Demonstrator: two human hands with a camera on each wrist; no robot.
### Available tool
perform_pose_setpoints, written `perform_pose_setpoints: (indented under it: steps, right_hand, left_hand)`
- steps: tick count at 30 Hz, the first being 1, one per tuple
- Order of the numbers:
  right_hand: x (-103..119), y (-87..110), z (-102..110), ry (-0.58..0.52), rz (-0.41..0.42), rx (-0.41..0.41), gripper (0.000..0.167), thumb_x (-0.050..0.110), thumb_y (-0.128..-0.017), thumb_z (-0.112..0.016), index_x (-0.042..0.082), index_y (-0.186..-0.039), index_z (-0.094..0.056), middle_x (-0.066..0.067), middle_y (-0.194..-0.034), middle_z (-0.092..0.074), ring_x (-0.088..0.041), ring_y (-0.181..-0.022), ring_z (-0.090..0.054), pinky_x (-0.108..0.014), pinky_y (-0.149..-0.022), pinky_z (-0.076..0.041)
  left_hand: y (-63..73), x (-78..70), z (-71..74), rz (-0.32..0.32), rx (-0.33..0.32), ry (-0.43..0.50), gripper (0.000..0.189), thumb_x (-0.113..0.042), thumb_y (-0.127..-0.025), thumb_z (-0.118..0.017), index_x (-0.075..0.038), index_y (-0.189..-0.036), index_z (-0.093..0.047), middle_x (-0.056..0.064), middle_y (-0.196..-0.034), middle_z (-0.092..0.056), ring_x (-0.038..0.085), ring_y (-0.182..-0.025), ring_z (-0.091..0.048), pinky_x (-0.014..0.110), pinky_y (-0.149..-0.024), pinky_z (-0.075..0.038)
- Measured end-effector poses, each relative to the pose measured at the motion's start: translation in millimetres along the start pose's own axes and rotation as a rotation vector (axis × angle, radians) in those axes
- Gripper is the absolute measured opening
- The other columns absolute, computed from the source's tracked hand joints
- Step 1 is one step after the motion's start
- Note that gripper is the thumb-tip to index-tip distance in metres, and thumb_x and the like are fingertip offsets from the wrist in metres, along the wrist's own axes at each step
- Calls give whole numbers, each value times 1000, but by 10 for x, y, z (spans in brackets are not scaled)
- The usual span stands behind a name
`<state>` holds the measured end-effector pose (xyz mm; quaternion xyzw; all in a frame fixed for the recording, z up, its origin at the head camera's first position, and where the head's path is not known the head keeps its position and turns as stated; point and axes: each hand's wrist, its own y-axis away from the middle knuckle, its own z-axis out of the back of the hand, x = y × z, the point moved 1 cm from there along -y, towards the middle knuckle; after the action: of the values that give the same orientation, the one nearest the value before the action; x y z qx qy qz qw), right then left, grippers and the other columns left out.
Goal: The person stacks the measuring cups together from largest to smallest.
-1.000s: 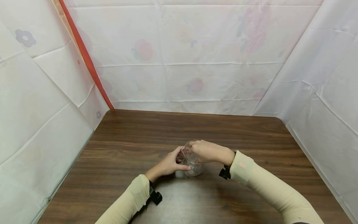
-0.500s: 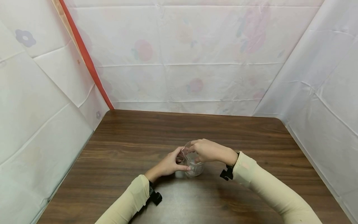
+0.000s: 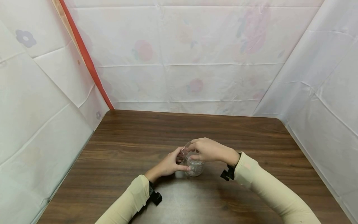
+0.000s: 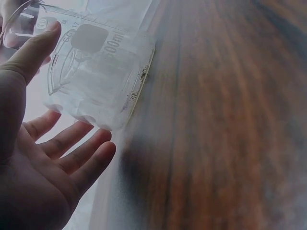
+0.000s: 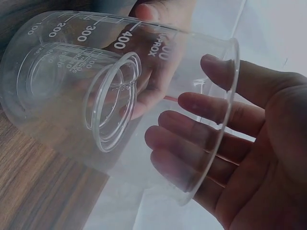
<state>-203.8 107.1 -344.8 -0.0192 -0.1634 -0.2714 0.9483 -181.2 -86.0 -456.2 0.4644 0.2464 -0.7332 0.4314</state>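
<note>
A large clear glass beaker (image 3: 196, 170) with white graduations stands upright on the table. My left hand (image 3: 168, 164) holds it from the left, thumb on the near wall and fingers round the far side; the thumb and fingertips on the glass show in the left wrist view. Smaller clear glassware (image 5: 69, 76), with its own markings and a round rim, sits nested inside the large beaker (image 5: 136, 36). My right hand (image 3: 211, 150) reaches in over the mouth. In the right wrist view its relaxed fingers (image 5: 175, 127) are inside the large rim, apart from the inner rim.
The brown wood-grain table (image 3: 134, 130) extends round the beaker on every side. Pale printed curtains (image 3: 173, 81) stand behind it and at both sides. A red strip (image 3: 89, 59) runs down the left back corner. Black wrist cameras (image 3: 155, 197) hang under both wrists.
My right hand has risen slightly and shifted right, its fingers drawing up inside the large beaker and spreading. My left hand and the large beaker have kept their place.
</note>
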Motion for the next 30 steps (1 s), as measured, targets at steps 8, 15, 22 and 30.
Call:
perform_pose_setpoints:
  steps: [8,15,22,30]
  right_hand:
    - [-9,24,31,-19,10,-49,25,23,-94,-66,10,-114,-71,-3,-115,-69,-16,-91,-66,-24,-75,-55]
    - [-35,41,45,-25,21,-111,21,22,-93,-67,13,-110,-73,0,-102,-70,-14,-87,-65,-22,-72,-53]
    - [-55,64,55,-46,33,-152,19,20,-93,-66,11,-109,-73,0,-97,-69,-12,-85,-65,-22,-72,-53]
    - [-65,111,94,-48,39,-209,19,20,-92,-67,11,-108,-73,-2,-98,-69,-12,-86,-63,-24,-73,-53]
  left_hand:
    - [-8,-1,5,-7,-9,-15,82,-38,-81,-79,-16,-147,-36,10,-131,-58,25,-119,-58,39,-98,-53]
    - [-8,0,9,-4,-10,-13,77,-36,-81,-79,-17,-144,-40,10,-129,-60,24,-119,-58,39,-99,-53]
    - [-10,5,5,-4,-9,-17,70,-36,-82,-79,-19,-139,-43,10,-132,-57,25,-119,-58,39,-98,-52]
    - [-13,13,4,-17,-9,-21,71,-36,-81,-79,-18,-140,-43,10,-131,-58,24,-117,-59,38,-97,-53]
